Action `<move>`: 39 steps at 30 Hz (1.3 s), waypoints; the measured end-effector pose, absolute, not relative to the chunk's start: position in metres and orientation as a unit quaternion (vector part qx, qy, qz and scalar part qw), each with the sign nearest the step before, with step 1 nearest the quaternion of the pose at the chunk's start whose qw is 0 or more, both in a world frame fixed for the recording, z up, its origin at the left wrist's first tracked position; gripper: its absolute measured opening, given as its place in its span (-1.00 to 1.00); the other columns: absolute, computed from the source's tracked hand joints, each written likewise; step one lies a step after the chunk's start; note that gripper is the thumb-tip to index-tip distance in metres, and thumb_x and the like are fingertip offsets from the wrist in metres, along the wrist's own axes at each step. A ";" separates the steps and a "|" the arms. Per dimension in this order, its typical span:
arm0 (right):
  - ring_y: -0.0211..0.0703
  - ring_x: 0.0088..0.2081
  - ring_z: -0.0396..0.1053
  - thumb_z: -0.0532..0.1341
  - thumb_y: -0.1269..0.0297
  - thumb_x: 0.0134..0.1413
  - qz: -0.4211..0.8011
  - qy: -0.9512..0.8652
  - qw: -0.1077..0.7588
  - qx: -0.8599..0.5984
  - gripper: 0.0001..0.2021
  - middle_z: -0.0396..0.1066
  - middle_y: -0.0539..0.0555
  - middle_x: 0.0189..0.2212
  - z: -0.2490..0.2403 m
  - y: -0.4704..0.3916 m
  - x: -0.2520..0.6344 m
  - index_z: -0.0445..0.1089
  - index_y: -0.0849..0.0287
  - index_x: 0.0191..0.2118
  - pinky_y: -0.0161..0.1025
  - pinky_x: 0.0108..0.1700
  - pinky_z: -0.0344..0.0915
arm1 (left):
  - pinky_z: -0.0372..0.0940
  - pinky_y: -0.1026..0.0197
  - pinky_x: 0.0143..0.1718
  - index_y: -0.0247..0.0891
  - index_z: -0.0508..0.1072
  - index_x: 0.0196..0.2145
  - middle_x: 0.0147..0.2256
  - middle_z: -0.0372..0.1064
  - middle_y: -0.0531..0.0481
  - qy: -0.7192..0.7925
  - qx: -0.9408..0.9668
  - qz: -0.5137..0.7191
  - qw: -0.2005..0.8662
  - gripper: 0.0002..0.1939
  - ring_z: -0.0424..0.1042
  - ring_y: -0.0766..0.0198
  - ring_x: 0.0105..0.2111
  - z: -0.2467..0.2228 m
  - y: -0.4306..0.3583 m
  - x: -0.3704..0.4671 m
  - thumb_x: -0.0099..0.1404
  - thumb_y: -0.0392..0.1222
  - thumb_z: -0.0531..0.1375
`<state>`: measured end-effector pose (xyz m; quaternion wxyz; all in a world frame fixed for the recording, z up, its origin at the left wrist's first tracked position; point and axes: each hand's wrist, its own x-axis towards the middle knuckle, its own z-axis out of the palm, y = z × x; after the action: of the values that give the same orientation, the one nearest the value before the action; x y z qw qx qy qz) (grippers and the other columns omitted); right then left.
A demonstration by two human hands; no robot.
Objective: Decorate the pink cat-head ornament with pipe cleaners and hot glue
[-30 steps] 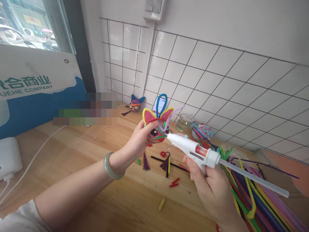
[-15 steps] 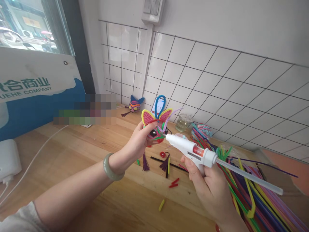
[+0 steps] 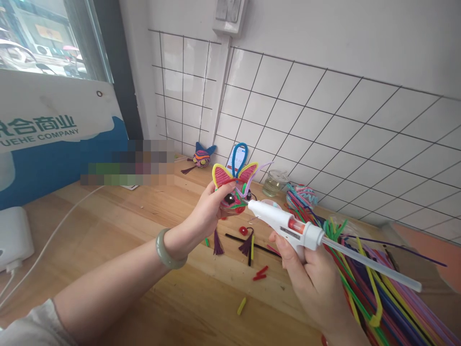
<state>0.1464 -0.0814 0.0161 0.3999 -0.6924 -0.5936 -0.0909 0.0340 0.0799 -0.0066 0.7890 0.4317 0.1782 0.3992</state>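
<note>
My left hand (image 3: 208, 206) is closed around a colourful pipe-cleaner mask ornament (image 3: 233, 204), its thumb across the front. The ornament has pink ears edged in yellow, dark round eyes, a blue loop (image 3: 235, 158) on top and a loose lilac strand (image 3: 260, 172) at its right. In my right hand (image 3: 313, 278) is a white hot glue gun (image 3: 277, 218), a long clear glue stick (image 3: 374, 264) jutting from its back. The gun's nozzle points left and meets the ornament's front beside the right eye. Fingers on the handle are partly hidden.
Bundled pipe cleaners (image 3: 389, 288) cover the table's right side. Short red offcuts (image 3: 260, 274), a yellow piece (image 3: 241, 306) and dark tassels (image 3: 246, 242) lie below my hands. Farther back are a glass jar (image 3: 275, 182), a propped phone (image 3: 238, 156) and a finished-looking mask ornament (image 3: 200, 156).
Hardly anything differs. The whole view has shifted very slightly, while both hands, the ornament and the glue gun keep the same positions relative to one another.
</note>
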 end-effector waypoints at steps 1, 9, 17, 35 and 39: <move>-0.17 -0.70 0.20 0.05 0.06 0.23 -0.089 -0.593 0.400 -0.693 -0.70 0.20 -0.07 -0.73 0.016 -0.081 0.146 0.42 0.08 -0.37 -0.24 -0.60 0.28 | 0.44 0.22 -0.43 -0.25 0.41 -0.18 -0.37 0.44 0.00 0.179 0.432 0.400 0.788 -0.72 0.42 0.31 -0.48 -0.007 0.080 0.034 0.19 -0.08 0.25; -0.16 -0.68 0.24 0.04 0.04 0.24 -0.097 -0.596 0.395 -0.693 -0.68 0.23 -0.06 -0.72 0.016 -0.081 0.148 0.42 0.07 -0.36 -0.23 -0.53 0.35 | 0.43 0.22 -0.42 -0.22 0.42 -0.19 -0.35 0.46 -0.01 0.190 0.436 0.391 0.788 -0.70 0.44 0.31 -0.47 -0.011 0.080 0.034 0.17 -0.01 0.25; 0.00 -0.23 0.48 0.06 0.04 0.24 -0.055 -0.590 0.358 -0.722 -0.68 0.50 0.12 -0.29 0.007 -0.086 0.158 0.39 0.13 -0.10 -0.04 -0.02 0.38 | 0.47 0.11 -0.34 -0.20 0.41 -0.16 -0.27 0.45 -0.04 0.209 0.414 0.380 0.801 -0.71 0.46 0.24 -0.34 -0.020 0.076 0.039 0.18 -0.05 0.25; 0.13 0.11 0.32 0.07 0.06 0.22 -0.009 -0.590 0.364 -0.721 -0.64 0.48 0.20 -0.11 0.001 -0.084 0.163 0.37 0.12 0.02 0.07 0.16 0.22 | 0.48 0.10 -0.32 -0.21 0.42 -0.15 -0.26 0.46 -0.06 0.219 0.411 0.382 0.798 -0.72 0.46 0.24 -0.36 -0.024 0.077 0.040 0.20 -0.07 0.23; 0.12 0.12 0.32 0.06 0.05 0.22 -0.016 -0.593 0.365 -0.717 -0.64 0.47 0.20 -0.09 0.002 -0.083 0.162 0.38 0.11 0.01 0.05 0.18 0.20 | 0.48 0.10 -0.34 -0.21 0.42 -0.15 -0.27 0.46 -0.06 0.211 0.408 0.382 0.802 -0.73 0.46 0.24 -0.37 -0.023 0.077 0.040 0.20 -0.08 0.22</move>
<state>0.1617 -0.0835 0.0016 0.3652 -0.7174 -0.5930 -0.0162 0.0403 0.0772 -0.0233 0.8018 0.4081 0.2112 0.3821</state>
